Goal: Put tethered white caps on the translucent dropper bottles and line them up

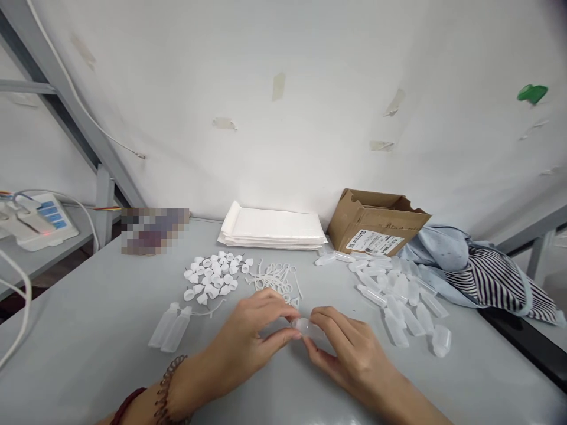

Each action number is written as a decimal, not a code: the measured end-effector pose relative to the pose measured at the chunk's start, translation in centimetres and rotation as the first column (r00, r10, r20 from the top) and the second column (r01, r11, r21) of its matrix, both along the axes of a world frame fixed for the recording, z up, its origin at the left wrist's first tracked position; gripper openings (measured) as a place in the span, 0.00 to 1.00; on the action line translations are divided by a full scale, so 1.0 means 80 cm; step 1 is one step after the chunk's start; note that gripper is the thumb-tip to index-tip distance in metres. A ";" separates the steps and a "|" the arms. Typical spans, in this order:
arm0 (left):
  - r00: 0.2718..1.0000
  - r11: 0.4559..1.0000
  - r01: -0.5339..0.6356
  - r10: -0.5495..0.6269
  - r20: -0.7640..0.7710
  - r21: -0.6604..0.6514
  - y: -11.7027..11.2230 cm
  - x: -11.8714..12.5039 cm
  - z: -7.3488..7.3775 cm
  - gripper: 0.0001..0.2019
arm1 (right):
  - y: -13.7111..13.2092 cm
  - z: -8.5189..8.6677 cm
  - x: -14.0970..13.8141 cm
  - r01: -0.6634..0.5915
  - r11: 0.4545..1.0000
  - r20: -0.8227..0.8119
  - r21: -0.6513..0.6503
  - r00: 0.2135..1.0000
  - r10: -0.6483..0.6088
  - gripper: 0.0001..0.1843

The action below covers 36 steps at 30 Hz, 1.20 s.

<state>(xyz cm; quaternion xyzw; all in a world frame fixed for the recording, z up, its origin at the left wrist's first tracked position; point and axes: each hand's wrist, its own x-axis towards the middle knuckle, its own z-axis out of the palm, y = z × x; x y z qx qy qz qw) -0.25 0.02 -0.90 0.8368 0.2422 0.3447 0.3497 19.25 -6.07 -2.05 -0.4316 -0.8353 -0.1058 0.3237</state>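
Observation:
My left hand (254, 333) and my right hand (349, 351) meet over the grey table (88, 366), both pinched on one small clear plastic bottle (306, 326) held between their fingertips. Just beyond the left hand lies a tangle of thin white plastic loops (274, 278). Further left sits a heap of several small white caps (215, 274). Two capped bottles (170, 326) lie side by side at the left. To the right of my right hand lies a spread of several empty clear bottles (401, 295).
A stack of white padded envelopes (272, 230) and an open cardboard box (376, 224) stand against the white wall. Blue and striped cloth (482, 268) lies at the right. A power strip with cables (38, 221) rests on a lower surface at left.

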 end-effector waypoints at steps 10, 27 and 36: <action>1.000 1.000 -0.017 0.017 0.005 0.003 -0.003 0.002 -0.005 0.05 | -0.001 0.001 -0.003 -0.021 0.999 -0.008 0.030 1.000 0.022 0.05; 0.990 0.962 -0.139 0.126 -0.069 -0.236 -0.017 0.011 -0.003 0.06 | -0.005 -0.006 -0.010 -0.050 0.987 0.055 0.152 0.998 0.042 0.20; 0.646 0.770 -0.611 0.620 -0.445 0.184 0.095 -0.054 0.027 0.14 | 0.001 -0.008 -0.001 -0.044 0.999 -0.161 -0.022 0.986 0.040 0.16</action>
